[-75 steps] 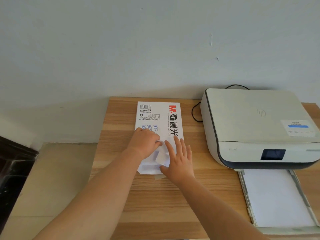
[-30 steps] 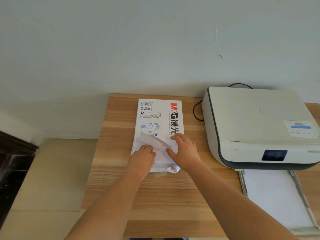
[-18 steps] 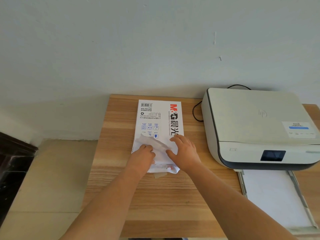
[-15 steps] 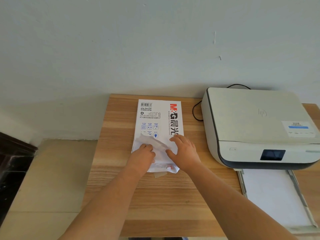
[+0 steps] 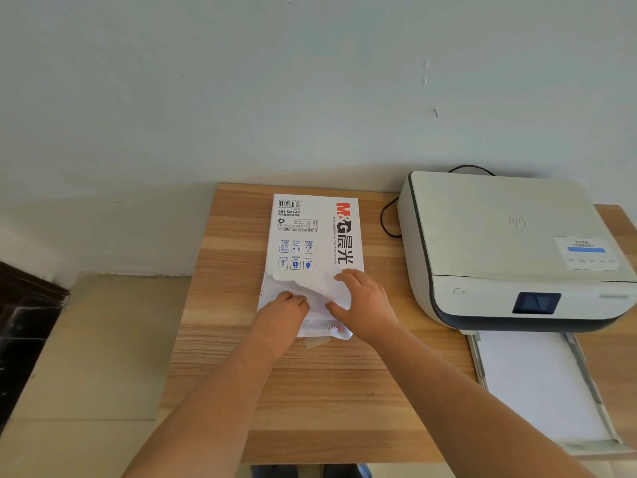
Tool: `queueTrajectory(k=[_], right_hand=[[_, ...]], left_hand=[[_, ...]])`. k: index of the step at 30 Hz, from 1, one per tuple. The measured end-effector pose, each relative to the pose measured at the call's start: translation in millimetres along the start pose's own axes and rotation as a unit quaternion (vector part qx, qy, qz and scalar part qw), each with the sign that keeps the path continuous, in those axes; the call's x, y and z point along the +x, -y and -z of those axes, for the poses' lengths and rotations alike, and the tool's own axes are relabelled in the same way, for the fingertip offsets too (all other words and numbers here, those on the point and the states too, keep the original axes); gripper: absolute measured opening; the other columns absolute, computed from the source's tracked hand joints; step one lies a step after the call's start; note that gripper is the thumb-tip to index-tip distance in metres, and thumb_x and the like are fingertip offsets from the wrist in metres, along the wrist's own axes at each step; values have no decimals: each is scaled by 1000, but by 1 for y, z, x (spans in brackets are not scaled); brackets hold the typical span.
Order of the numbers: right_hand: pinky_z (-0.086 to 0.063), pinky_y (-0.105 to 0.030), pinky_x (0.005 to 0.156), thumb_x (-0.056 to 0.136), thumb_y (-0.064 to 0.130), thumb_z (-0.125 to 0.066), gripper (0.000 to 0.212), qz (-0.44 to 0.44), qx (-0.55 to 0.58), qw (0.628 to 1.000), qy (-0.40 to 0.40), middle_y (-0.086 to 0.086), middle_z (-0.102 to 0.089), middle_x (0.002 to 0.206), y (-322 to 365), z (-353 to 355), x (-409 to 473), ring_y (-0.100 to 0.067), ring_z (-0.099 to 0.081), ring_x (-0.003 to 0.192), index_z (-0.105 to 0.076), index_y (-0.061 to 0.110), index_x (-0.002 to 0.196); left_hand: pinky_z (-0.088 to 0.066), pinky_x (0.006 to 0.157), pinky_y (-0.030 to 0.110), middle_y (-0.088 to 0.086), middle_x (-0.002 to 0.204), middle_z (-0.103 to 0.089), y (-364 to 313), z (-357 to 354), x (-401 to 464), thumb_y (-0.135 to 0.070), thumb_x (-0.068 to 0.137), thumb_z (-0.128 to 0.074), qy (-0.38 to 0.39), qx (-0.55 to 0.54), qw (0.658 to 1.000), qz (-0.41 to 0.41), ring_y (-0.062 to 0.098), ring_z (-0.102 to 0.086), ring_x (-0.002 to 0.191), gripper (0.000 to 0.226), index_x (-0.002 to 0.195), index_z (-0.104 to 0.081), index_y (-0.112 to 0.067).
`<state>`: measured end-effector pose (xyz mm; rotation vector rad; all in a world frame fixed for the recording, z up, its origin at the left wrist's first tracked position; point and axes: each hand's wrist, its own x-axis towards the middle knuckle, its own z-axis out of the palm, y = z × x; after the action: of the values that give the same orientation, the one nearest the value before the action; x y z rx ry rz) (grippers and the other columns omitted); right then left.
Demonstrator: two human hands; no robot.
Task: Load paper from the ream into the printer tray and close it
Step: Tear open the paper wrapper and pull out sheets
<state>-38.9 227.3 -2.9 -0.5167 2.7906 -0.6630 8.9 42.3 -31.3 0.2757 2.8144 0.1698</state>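
Ream: the paper ream lies flat on the wooden table, left of the printer, its near end torn open.
Tray: the printer tray is pulled out toward you, white inside; loaded or bare, you cannot tell.
Progress: your wrapper is open, but no sheets look drawn out; lifting, loading and closing remain.
Left hand: your left hand is curled, fingertips tucked under the torn flap.
Right hand: your right hand lies spread, pressing the wrapper flat.
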Motion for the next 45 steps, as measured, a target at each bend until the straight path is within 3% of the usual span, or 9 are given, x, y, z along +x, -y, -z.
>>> queueTrajectory(k=[9, 13, 20, 29, 31, 34, 37, 41, 45], right_hand=[[-22, -40, 116, 79, 54, -66, 68, 29, -30, 999, 22, 5, -37, 148, -10, -4, -21, -17, -28, 139, -43, 29, 138], [-17, -41, 118, 76, 60, -66, 71, 28, -13, 999, 20, 5, -36, 149, -10, 0, -29, -17, -26, 140, -44, 30, 136], [-18, -39, 115, 84, 59, -57, 56, 0, -9, 1000, 13, 4, -37, 149, -9, 6, -38, -17, -26, 140, -50, 28, 131], [-51, -40, 88, 89, 42, -57, 58, -283, 129, 948, 63, -7, -47, 135, -13, -1, -56, -25, -55, 111, -39, 19, 139], [-53, -38, 76, 90, 35, -57, 58, -371, 196, 903, 88, -12, -56, 119, -10, -1, -57, -26, -60, 95, -38, 10, 138], [-55, -44, 81, 91, 18, -55, 38, -437, 313, 836, 112, -13, -56, 88, -10, -7, -57, -28, -58, 78, -52, -4, 122], [-56, -38, 63, 90, 3, -52, 21, -444, 400, 797, 88, -20, -59, 103, -8, -10, -59, -29, -58, 77, -58, 1, 110], [-50, -32, 53, 90, -1, -51, 29, -437, 440, 781, 70, -22, -60, 114, -7, -11, -62, -30, -59, 83, -57, 0, 118], [-53, -32, 58, 92, -2, -54, 35, -435, 468, 766, 63, -13, -60, 100, -6, -10, -69, -25, -60, 83, -51, 3, 126]], left_hand=[[-50, 64, 36, 10, 108, -65, -8, -7, -26, 5, 80, -60, -66, -24, 998, 2, 27, -59, 104, 24, 101, -65, -5], [-42, 37, 22, -2, 76, -68, -11, -8, -38, -3, 43, -90, -77, -14, 997, -28, 16, -64, 65, 43, 79, -71, -15], [-43, 40, 17, -10, 74, -69, -18, -13, -59, -15, 34, -95, -59, -12, 997, -49, 9, -66, 67, 46, 74, -74, -20], [-42, 37, 17, -11, 60, -57, -20, -17, -79, -13, 47, -90, -95, -3, 994, -52, 6, -57, 56, 32, 56, -61, -23], [-49, 46, 23, -8, 67, -61, -20, -13, -80, -17, 62, -84, -112, -31, 992, -41, 11, -62, 63, 19, 63, -66, -20], [-51, 79, 36, -1, 95, -66, -21, -5, -81, -23, 89, -59, -107, -89, 990, -34, 21, -61, 91, 14, 90, -69, -14], [-34, 105, 35, -4, 126, -55, -19, 2, -83, -36, 93, -52, -88, -99, 991, 3, 17, -46, 120, 32, 118, -62, -18], [-24, 111, 37, -5, 144, -40, -6, 3, -86, -52, 90, -51, -86, -137, 983, 85, 17, -32, 135, 52, 134, -49, -24], [-41, 101, 40, 3, 133, -48, 6, 1, -84, -42, 90, -55, -134, -256, 932, 221, 25, -44, 120, 43, 128, -49, -21]])
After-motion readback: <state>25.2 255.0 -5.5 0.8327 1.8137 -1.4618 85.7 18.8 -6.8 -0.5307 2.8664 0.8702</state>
